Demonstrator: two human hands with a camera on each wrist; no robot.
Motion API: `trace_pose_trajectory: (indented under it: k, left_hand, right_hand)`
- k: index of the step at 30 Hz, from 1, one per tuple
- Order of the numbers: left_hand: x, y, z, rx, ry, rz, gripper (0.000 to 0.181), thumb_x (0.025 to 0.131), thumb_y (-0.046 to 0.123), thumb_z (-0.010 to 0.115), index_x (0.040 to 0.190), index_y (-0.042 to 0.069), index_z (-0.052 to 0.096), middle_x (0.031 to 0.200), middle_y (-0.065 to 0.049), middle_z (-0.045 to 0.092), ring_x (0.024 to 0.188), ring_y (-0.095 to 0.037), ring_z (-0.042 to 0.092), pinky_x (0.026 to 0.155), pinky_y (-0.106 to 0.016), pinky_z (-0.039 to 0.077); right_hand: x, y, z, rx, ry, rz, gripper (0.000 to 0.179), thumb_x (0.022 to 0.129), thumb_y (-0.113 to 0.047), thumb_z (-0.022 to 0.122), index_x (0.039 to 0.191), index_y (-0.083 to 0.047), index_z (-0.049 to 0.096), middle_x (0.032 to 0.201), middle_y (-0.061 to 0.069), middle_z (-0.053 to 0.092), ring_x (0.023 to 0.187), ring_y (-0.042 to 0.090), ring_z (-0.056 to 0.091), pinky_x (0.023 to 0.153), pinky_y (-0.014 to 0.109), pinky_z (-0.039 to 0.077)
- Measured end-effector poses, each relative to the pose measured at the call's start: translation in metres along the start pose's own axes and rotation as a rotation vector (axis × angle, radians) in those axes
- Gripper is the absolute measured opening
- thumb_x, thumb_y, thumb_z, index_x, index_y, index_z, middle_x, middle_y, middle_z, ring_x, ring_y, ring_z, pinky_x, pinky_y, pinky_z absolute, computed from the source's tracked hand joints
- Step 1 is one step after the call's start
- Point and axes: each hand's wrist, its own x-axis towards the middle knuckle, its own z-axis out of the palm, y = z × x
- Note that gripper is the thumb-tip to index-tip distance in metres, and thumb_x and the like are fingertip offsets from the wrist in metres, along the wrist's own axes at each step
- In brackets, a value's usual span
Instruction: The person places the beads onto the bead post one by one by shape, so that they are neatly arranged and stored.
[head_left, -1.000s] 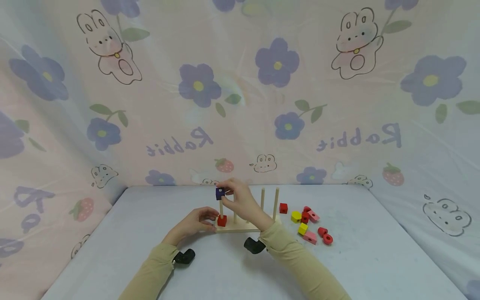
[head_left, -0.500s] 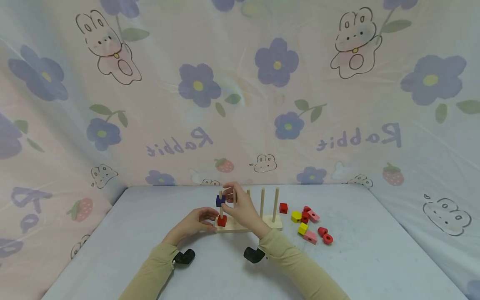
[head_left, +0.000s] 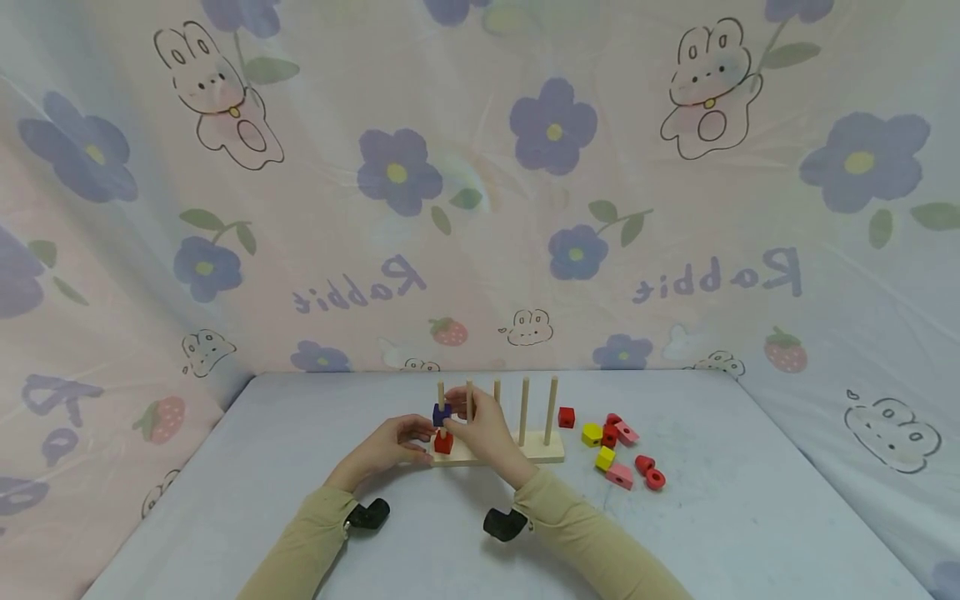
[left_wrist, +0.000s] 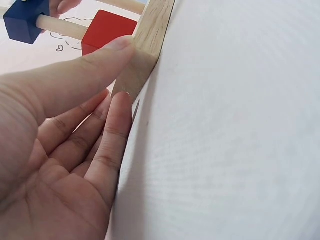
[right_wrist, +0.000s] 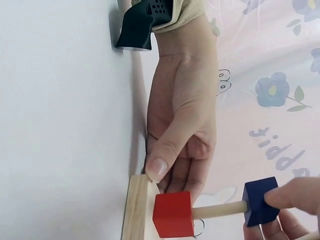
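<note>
Right hand pinching the blue block partway down a peg.
Below its fingers, with a gap, sits the red block; the left hand grips the wooden base's near end. This looks like threading; the next move seems to call for sliding straight down to meet the red block, then letting go.
</note>
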Motion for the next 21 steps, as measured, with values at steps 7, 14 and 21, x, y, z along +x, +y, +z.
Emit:
trace_pose_trajectory:
  k: [7,14,21]
  left_hand:
    - [-0.001,-0.002,-0.001,-0.031,-0.013,0.015,0.05,0.076,0.003,0.079,0.119,-0.004,0.057,0.111,-0.011,0.061,0.106,-0.028,0.057,0.086,-0.029,0.048]
    - [-0.001,-0.004,-0.002,-0.034,-0.022,0.043,0.049,0.076,0.002,0.079,0.119,-0.006,0.057,0.111,-0.013,0.061,0.105,-0.029,0.057,0.086,-0.031,0.048]
    - [-0.001,-0.002,-0.002,-0.05,-0.025,0.06,0.049,0.077,-0.001,0.077,0.12,-0.007,0.056,0.112,-0.014,0.06,0.106,-0.033,0.057,0.086,-0.031,0.049]
  right_hand:
    - [-0.004,0.008,0.003,-0.077,-0.016,0.065,0.028,0.081,0.005,0.069,0.107,0.003,0.061,0.101,0.012,0.066,0.097,0.026,0.061,0.088,0.041,0.047]
    - [-0.007,0.015,0.006,-0.077,0.001,0.044,0.029,0.08,0.007,0.069,0.107,0.004,0.059,0.101,0.013,0.065,0.097,0.03,0.061,0.088,0.045,0.047]
    - [-0.01,0.02,0.007,-0.05,-0.006,0.038,0.031,0.076,0.014,0.066,0.106,0.007,0.057,0.101,0.018,0.063,0.096,0.039,0.061,0.087,0.053,0.045]
